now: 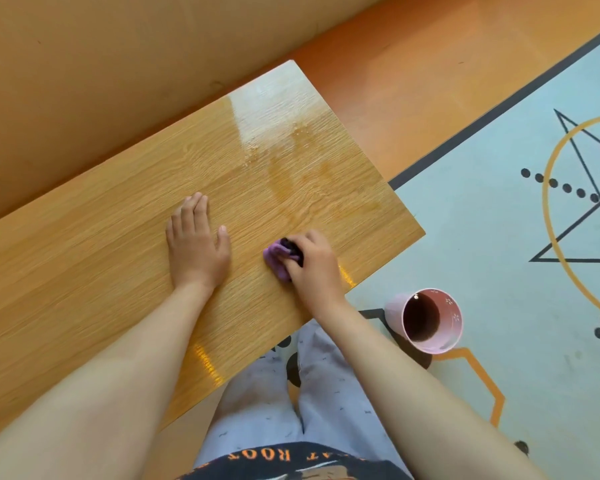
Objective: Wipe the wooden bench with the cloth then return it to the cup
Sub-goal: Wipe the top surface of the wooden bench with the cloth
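Note:
The wooden bench (125, 258) runs from the lower left to the upper middle, with wet streaks on its far end. My right hand (314, 263) presses a bunched purple cloth (277, 258) onto the bench near its right edge. My left hand (196, 244) lies flat on the wood with fingers spread, a little to the left of the cloth. A pink cup (426, 320) stands on the floor mat to the right of the bench, with nothing in it.
A pale patterned mat (499, 237) covers the floor on the right, with an orange floor strip (413, 84) beyond it. An orange wall (101, 71) runs along the bench's far side. My legs in light trousers (291, 410) are below the bench edge.

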{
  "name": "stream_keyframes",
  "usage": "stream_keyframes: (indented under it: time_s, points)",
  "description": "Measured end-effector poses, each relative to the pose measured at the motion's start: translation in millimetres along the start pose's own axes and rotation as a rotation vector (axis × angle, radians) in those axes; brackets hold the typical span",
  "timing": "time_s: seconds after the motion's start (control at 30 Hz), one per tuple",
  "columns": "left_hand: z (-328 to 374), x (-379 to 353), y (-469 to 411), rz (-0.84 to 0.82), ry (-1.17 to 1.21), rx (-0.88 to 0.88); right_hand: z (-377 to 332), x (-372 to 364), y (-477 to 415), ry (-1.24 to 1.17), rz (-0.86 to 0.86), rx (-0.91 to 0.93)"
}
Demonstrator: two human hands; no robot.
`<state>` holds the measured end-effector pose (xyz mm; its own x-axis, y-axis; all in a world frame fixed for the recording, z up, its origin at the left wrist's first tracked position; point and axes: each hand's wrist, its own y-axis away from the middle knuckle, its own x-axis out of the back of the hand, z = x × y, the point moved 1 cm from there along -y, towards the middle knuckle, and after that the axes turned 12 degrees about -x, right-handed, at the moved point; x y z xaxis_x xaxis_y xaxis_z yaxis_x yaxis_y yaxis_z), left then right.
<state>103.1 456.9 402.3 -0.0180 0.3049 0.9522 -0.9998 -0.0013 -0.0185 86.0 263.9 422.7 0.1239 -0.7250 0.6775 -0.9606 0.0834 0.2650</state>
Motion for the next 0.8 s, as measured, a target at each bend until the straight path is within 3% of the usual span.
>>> stream_keyframes:
  time_s: [0.1, 0.27, 0.4, 0.5, 0.67, 0.73, 0.8]
  points:
    - [0, 0, 0, 0.010, 0.006, -0.006, -2, 3, -5, -0.007, -0.063, 0.058]
    - [0, -1, 0, 0.010, 0.003, -0.001, 54, 84, -66, -0.015, 0.301, -0.200]
    - [0, -1, 0, 0.005, 0.007, 0.006, 64, 99, -80, -0.005, 0.383, -0.307]
    - [0, 0, 0, 0.001, 0.011, 0.012, 35, 58, -62, -0.023, 0.297, -0.215]
    - [1, 1, -1, -0.002, 0.020, 0.021, -21, -10, -31, -0.018, -0.036, 0.045]
    - [1, 2, -1, -0.006, 0.020, 0.023, -21, -5, -39, -0.014, -0.054, 0.078]
    - [1, 2, -1, -0.017, 0.012, 0.025, -7, 17, -59, -0.028, 0.043, 0.019]
